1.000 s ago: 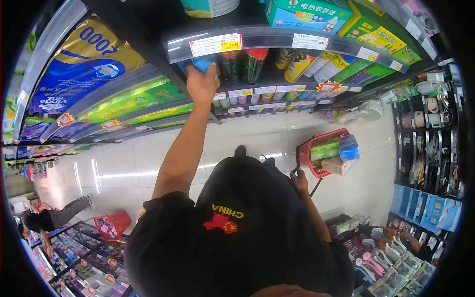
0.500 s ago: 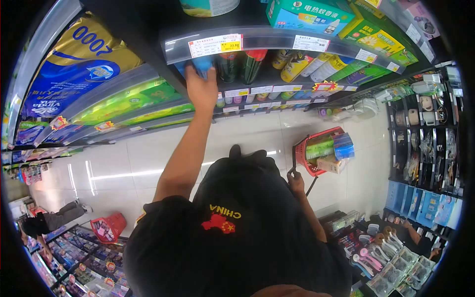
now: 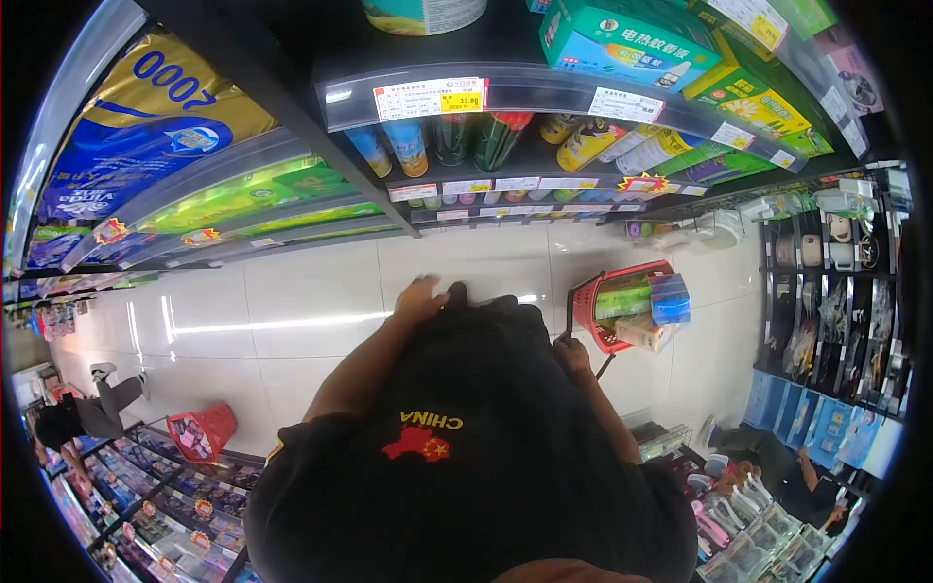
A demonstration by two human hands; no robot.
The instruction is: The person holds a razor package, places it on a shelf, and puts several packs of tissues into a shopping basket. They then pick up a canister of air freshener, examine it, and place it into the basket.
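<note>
My left hand (image 3: 420, 299) hangs in front of my dark shirt, over the aisle floor. Its fingers are slightly apart and nothing shows in them. Beyond it, blue spray cans (image 3: 406, 148) stand on the shelf under a price label. Lower on the right side, my right hand (image 3: 573, 355) is closed around the black handle of a red shopping basket (image 3: 585, 309). Inside the basket are a green package (image 3: 622, 299), a blue package (image 3: 671, 297) and a pale box (image 3: 644, 332).
A black shelf edge (image 3: 544, 89) runs across ahead, with a teal box (image 3: 622, 44) on it. Large blue and gold packs (image 3: 146, 126) fill the left shelf. Another red basket (image 3: 209, 428) stands behind left. One person (image 3: 83, 413) is at left, another (image 3: 792, 476) at right.
My left hand has let go of the blue can and drawn back from the shelf to my front. My right hand still grips the basket handle. The person at right has come further into view.
</note>
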